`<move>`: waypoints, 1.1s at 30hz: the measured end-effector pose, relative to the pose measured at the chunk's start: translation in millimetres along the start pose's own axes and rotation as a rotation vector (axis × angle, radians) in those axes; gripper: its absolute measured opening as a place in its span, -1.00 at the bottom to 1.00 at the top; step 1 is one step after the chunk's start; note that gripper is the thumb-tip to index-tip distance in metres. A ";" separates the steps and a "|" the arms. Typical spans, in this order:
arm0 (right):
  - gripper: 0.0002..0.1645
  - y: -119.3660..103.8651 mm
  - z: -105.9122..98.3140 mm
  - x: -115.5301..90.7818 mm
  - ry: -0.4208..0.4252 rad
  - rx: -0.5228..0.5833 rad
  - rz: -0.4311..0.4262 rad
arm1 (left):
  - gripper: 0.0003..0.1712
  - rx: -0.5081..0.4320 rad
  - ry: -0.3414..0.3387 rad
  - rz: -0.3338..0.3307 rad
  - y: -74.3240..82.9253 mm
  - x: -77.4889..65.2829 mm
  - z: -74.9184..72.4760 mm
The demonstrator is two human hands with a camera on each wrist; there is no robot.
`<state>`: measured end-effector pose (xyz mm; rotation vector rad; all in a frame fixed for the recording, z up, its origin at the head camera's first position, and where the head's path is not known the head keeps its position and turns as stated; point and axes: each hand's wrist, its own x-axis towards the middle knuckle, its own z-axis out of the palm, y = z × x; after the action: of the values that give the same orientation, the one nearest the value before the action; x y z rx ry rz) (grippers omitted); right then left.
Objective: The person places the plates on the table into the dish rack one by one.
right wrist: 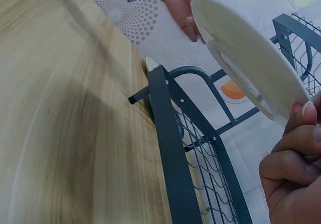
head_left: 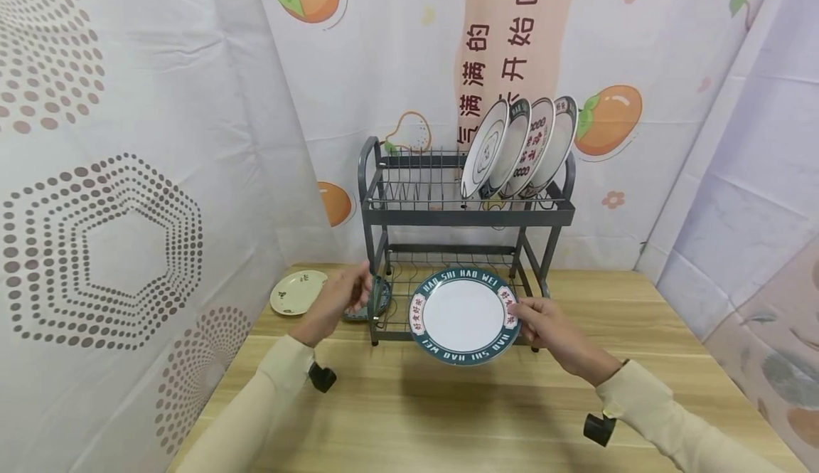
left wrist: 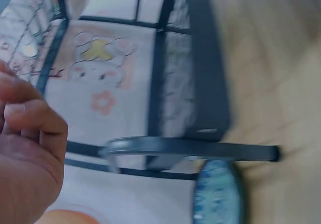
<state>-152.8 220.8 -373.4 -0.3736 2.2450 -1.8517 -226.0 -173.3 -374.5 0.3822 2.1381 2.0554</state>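
A white plate (head_left: pixel 463 316) with a teal lettered rim is held in the air before the dish rack's lower tier, its face toward the head view. My right hand (head_left: pixel 553 334) pinches it by the right rim; the right wrist view shows the pale underside of the plate (right wrist: pixel 246 58). To the left, my left hand (head_left: pixel 333 302) is raised beside the rack's left leg, apart from the plate. In the left wrist view the fingers of the left hand (left wrist: pixel 30 133) are loosely bent and hold nothing.
A dark two-tier dish rack (head_left: pixel 470 217) stands at the back of the wooden table (head_left: pixel 409 423). Several plates (head_left: pixel 486 149) lean upright in its upper right part. On the left lie a pale yellow plate (head_left: pixel 297 291) and a blue patterned plate (head_left: pixel 382 299), partly behind the rack leg.
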 end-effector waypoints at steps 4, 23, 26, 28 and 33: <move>-0.70 -1.7 -3.6 -1.1 0.012 0.006 0.007 | -0.33 -0.082 0.062 0.054 25.3 14.9 -6.4; -0.67 -9.2 -13.2 -7.4 0.032 -0.019 0.013 | -0.41 -0.085 0.115 0.127 76.8 41.0 -0.8; -0.69 -11.3 -14.2 -7.1 0.045 -0.012 0.013 | -0.39 -0.085 0.114 0.105 78.3 41.8 0.0; -0.70 -13.4 -14.9 -6.7 0.049 -0.013 0.004 | -0.37 -0.083 0.114 0.097 79.2 42.5 0.5; -0.71 -21.7 -16.2 -8.0 0.060 -0.029 -0.023 | -0.38 -0.076 0.119 0.081 82.3 43.4 0.9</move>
<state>-149.0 234.5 -349.1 -0.3552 2.3185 -1.8670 -260.9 -157.7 -289.6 0.3496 2.1350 2.2500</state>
